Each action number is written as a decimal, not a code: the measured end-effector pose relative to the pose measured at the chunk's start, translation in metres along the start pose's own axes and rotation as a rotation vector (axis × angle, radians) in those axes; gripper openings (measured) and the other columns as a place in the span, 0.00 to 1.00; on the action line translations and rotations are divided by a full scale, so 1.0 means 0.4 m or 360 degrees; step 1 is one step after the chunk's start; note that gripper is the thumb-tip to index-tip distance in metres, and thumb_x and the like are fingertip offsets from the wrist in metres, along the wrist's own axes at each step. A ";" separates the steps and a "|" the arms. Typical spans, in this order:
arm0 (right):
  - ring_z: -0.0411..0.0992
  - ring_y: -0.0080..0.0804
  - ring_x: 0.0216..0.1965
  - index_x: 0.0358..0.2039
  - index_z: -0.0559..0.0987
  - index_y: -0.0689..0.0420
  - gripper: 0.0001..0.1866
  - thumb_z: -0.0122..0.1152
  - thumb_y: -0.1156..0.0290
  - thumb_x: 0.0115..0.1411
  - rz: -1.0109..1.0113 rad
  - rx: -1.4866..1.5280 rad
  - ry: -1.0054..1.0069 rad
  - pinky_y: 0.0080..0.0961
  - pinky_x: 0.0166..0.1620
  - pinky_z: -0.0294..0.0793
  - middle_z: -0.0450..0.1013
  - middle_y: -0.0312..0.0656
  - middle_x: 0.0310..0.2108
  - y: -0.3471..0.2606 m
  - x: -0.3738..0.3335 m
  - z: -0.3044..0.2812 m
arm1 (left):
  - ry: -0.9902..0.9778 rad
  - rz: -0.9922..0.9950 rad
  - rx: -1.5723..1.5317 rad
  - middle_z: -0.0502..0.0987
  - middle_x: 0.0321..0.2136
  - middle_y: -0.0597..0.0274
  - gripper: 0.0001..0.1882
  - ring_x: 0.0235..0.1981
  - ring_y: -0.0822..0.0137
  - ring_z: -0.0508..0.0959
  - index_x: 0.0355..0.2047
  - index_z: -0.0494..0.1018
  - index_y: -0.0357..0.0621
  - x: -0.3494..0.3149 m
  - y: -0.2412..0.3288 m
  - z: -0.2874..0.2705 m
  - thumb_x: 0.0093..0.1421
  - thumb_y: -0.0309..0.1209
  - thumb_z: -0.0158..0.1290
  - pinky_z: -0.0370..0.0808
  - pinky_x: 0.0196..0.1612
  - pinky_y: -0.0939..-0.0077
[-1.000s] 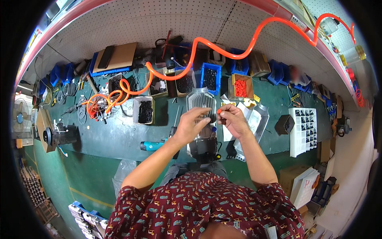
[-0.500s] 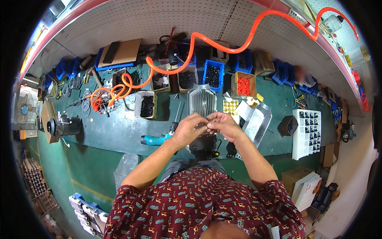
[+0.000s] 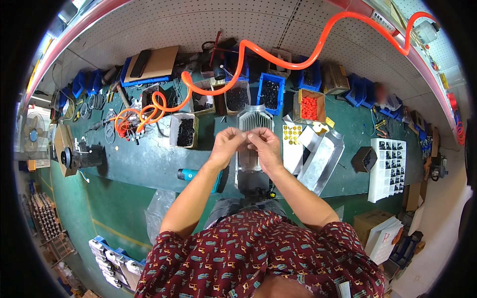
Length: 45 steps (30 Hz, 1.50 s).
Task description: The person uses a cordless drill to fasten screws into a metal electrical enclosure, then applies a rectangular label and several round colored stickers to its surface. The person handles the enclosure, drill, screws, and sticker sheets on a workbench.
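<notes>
Both of my hands meet fingertip to fingertip above a grey finned metal housing (image 3: pixel 247 118) on the bench. My left hand (image 3: pixel 226 145) is closed in a pinch, and my right hand (image 3: pixel 265 147) pinches against it. Whatever lies between the fingertips is too small to make out. The hands cover the middle of the housing, while its finned far end and its near part show. A teal power screwdriver (image 3: pixel 188 174) lies left of the housing, partly hidden under my left forearm. To the right rests an open silver metal cover (image 3: pixel 322 166), tilted on the bench.
Beyond my hands stand a blue bin (image 3: pixel 270 84) of dark small parts, a box of red caps (image 3: pixel 309 107) and a white box (image 3: pixel 175 130) of black screws. A sheet of yellow round stickers (image 3: pixel 292 134) lies near the cover. An orange coiled air hose (image 3: pixel 298 64) hangs across the back.
My hands have moved away from my body, from the housing's near part to over its middle. They remain pinched together. The whole view has shifted slightly.
</notes>
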State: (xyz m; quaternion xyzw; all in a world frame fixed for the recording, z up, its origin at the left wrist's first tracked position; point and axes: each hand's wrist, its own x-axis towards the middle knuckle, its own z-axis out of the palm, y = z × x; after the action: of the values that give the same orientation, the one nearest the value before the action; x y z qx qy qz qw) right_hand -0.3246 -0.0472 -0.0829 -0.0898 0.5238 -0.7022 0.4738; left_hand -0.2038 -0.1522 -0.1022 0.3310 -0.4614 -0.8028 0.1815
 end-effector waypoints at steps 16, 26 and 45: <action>0.81 0.29 0.44 0.47 0.77 0.65 0.11 0.57 0.81 0.64 -0.0583 -0.0733 0.0134 0.25 0.47 0.79 0.82 0.47 0.44 0.068 0.043 0.019 | 0.0291 -0.0361 0.0023 0.79 0.26 0.72 0.06 0.25 0.80 0.77 0.33 0.77 0.46 0.116 -0.027 -0.037 0.66 0.32 0.59 0.75 0.26 0.85; 0.80 0.25 0.39 0.45 0.78 0.64 0.10 0.58 0.82 0.63 -0.0589 -0.0775 0.0416 0.20 0.43 0.78 0.81 0.42 0.41 -0.066 0.109 -0.299 | 0.0554 0.0025 0.0807 0.77 0.23 0.65 0.14 0.20 0.76 0.74 0.33 0.81 0.29 0.112 -0.011 -0.001 0.61 0.32 0.62 0.75 0.22 0.80; 0.79 0.53 0.52 0.44 0.84 0.56 0.14 0.59 0.70 0.59 0.0256 -0.2835 0.0477 0.43 0.55 0.79 0.80 0.57 0.48 -0.157 0.527 -0.625 | 0.0710 0.0324 0.1359 0.76 0.21 0.67 0.11 0.22 0.79 0.72 0.35 0.79 0.31 0.107 -0.061 -0.023 0.62 0.30 0.64 0.70 0.25 0.78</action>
State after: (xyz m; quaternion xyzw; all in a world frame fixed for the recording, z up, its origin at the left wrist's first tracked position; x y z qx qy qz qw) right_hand -0.6289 -0.0446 -0.2181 -0.2939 0.9339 -0.0062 0.2035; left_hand -0.2277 -0.1711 -0.1419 0.4930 -0.7291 -0.4298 0.2016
